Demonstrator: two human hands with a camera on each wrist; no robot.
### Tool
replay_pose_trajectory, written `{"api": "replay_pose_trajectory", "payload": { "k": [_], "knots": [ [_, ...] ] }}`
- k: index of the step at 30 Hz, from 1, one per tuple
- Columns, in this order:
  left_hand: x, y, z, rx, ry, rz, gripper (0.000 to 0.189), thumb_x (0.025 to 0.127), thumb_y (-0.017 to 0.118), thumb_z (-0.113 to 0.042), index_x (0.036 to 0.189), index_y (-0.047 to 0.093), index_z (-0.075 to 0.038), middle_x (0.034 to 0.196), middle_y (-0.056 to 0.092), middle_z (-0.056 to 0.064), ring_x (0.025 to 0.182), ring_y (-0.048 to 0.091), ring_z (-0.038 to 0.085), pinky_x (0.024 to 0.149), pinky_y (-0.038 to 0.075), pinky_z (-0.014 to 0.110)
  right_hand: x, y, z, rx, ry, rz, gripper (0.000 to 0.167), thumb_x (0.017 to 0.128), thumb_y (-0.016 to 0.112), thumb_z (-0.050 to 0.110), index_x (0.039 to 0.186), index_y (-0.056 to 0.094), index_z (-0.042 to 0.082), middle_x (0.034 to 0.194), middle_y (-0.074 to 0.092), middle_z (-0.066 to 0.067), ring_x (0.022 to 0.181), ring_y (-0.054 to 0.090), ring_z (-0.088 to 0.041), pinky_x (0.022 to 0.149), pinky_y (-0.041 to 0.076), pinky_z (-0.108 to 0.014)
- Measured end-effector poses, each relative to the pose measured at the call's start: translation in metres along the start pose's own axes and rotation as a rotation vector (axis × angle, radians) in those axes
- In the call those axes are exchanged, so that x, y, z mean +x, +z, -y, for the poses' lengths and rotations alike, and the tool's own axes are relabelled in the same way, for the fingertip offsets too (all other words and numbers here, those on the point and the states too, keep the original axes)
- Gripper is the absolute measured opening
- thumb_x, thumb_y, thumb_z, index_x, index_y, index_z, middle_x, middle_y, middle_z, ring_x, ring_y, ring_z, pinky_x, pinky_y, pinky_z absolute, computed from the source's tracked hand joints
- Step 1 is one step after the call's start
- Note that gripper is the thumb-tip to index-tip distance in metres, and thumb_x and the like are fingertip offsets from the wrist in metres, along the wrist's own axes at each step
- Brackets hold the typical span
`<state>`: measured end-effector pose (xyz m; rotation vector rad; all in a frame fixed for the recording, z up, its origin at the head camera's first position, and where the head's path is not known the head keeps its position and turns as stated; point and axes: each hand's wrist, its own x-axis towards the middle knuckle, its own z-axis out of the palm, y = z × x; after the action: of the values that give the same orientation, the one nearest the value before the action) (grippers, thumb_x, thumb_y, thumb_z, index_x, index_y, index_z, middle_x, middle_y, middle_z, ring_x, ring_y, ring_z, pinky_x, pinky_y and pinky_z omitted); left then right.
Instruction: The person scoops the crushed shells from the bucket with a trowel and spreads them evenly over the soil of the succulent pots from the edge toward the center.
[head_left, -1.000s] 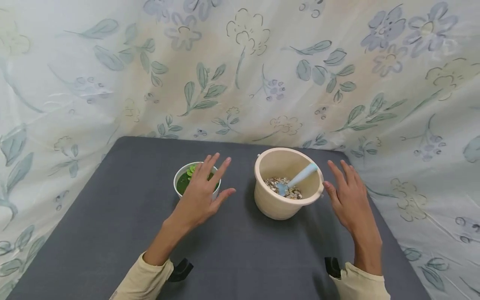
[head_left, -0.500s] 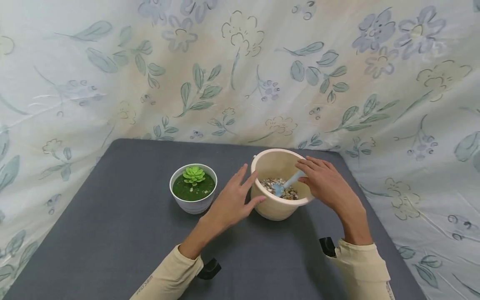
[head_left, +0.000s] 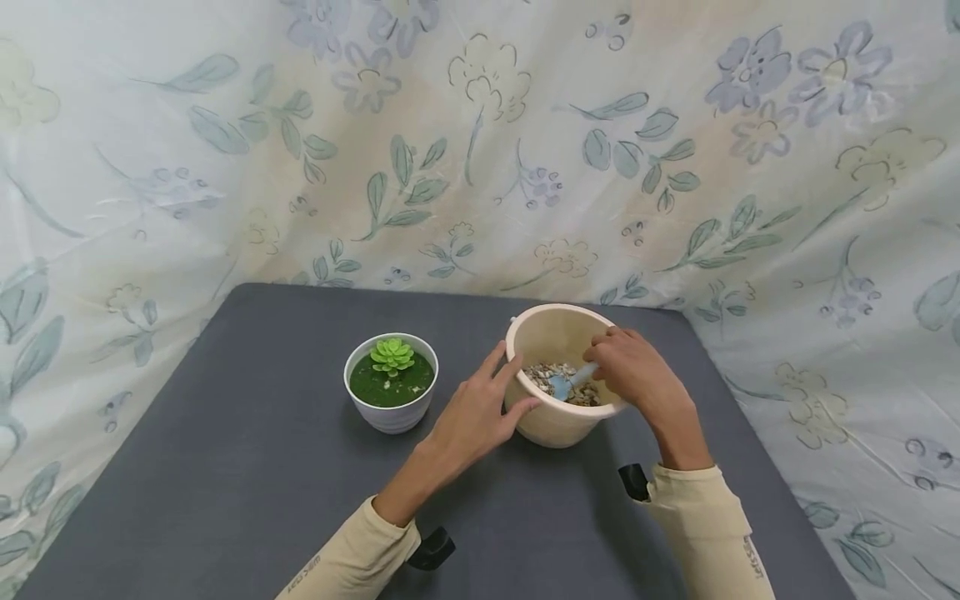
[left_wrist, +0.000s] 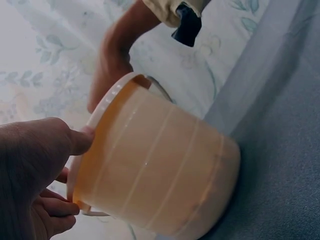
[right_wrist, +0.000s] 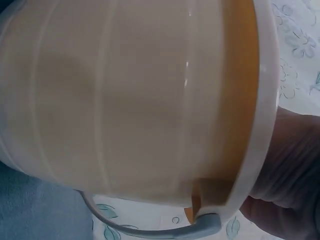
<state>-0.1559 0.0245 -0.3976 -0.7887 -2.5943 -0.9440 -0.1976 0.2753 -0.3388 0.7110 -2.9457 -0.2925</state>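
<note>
A cream plastic bucket (head_left: 557, 427) stands on the grey table, with mixed small pebbles (head_left: 543, 375) in its bottom. My left hand (head_left: 468, 418) holds the bucket's left rim, the thumb at the front; in the left wrist view the thumb (left_wrist: 82, 141) lies at the rim and the fingers curl near the bail's end. Reaching over the right rim, my right hand (head_left: 641, 375) grips the handle of a light blue toy shovel (head_left: 561, 386), whose blade lies among the pebbles. From the right wrist, the bucket wall (right_wrist: 135, 100) hides the fingers and shovel.
Left of the bucket stands a white pot (head_left: 392, 417) with a green succulent (head_left: 392, 354). The bucket's grey bail (right_wrist: 150, 233) hangs down outside its wall. A floral cloth (head_left: 480, 150) rises behind the grey table (head_left: 225, 467) and along its sides.
My left hand has moved right from over the succulent pot to the bucket rim. My right hand has come in from the right, down into the bucket, and taken hold of the shovel handle.
</note>
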Motion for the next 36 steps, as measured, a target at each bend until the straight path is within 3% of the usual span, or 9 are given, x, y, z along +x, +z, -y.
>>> {"api": "replay_pose_trajectory", "payload": {
  "k": [5, 11, 21, 36],
  "knots": [
    [0.0, -0.001, -0.001, 0.013, -0.011, 0.023, 0.068, 0.101, 0.068, -0.045, 0.156, 0.05, -0.009, 0.165, 0.04, 0.023, 0.131, 0.065, 0.043, 0.096, 0.059, 0.057, 0.0, 0.002, -0.001, 0.091, 0.002, -0.05, 0.017, 0.079, 0.088, 0.004, 0.095, 0.083, 0.008, 0.088, 0.072, -0.006, 0.085, 0.063, -0.027, 0.081, 0.055, -0.047],
    [-0.001, -0.002, -0.001, 0.019, -0.012, 0.006, 0.068, 0.1, 0.069, -0.044, 0.155, 0.051, -0.009, 0.164, 0.042, 0.023, 0.131, 0.065, 0.042, 0.096, 0.059, 0.057, -0.005, 0.002, -0.004, 0.119, 0.015, -0.153, 0.017, 0.081, 0.085, -0.001, 0.097, 0.082, 0.003, 0.088, 0.072, -0.01, 0.08, 0.055, -0.026, 0.075, 0.051, -0.042],
    [-0.002, 0.0, -0.001, 0.027, -0.001, -0.006, 0.067, 0.1, 0.071, -0.043, 0.154, 0.052, -0.008, 0.163, 0.043, 0.023, 0.13, 0.066, 0.042, 0.094, 0.06, 0.055, -0.015, 0.003, -0.01, 0.17, -0.006, -0.284, 0.021, 0.079, 0.082, -0.011, 0.097, 0.081, 0.0, 0.097, 0.076, -0.014, 0.092, 0.06, -0.033, 0.085, 0.054, -0.048],
    [-0.002, 0.001, -0.001, 0.005, -0.008, -0.009, 0.068, 0.1, 0.071, -0.043, 0.155, 0.051, -0.008, 0.164, 0.042, 0.022, 0.129, 0.066, 0.042, 0.095, 0.06, 0.055, -0.016, 0.011, -0.008, 0.335, -0.002, -0.349, 0.02, 0.082, 0.082, -0.008, 0.1, 0.08, -0.001, 0.1, 0.076, -0.014, 0.097, 0.061, -0.031, 0.085, 0.053, -0.048]
  ]
}}
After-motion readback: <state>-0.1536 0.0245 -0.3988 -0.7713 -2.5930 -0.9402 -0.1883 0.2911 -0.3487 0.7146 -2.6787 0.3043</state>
